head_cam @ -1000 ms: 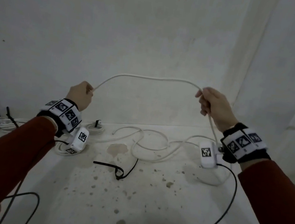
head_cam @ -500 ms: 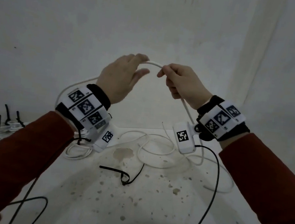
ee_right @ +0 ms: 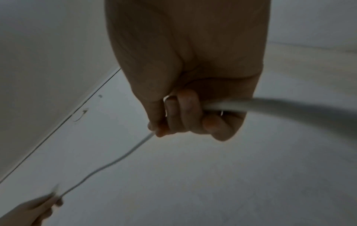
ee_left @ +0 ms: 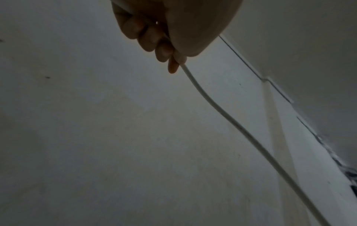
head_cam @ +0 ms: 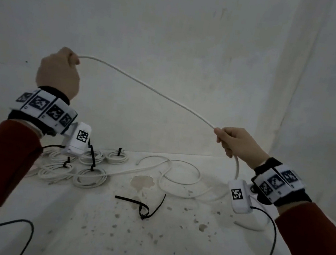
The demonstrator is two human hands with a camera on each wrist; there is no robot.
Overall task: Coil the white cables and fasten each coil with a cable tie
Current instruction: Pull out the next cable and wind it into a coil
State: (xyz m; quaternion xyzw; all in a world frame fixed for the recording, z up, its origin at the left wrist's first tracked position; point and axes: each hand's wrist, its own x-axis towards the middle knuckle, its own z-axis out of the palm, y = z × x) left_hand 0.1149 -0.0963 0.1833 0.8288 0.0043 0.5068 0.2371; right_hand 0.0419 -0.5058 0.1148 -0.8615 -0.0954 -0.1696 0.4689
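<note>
A white cable (head_cam: 146, 88) stretches in the air between my two hands. My left hand (head_cam: 59, 71) is raised at upper left and grips one part of it in a fist; the left wrist view shows the cable (ee_left: 222, 111) leaving the curled fingers (ee_left: 152, 38). My right hand (head_cam: 235, 143) holds the cable lower at the right, fingers (ee_right: 185, 113) curled round it. From there the cable drops to loose loops (head_cam: 180, 173) on the table. A black cable tie (head_cam: 142, 207) lies on the table in the middle.
Several tied white coils (head_cam: 86, 166) with black ties lie at the back left of the white, stained table (head_cam: 149, 241). Black sensor leads (head_cam: 271, 241) hang from both wrists. White walls stand close behind and to the right.
Half a second ago the hands met at the centre; now they have drawn apart, the left up and to the left, the right down and to the right, with cable stretched between them.
</note>
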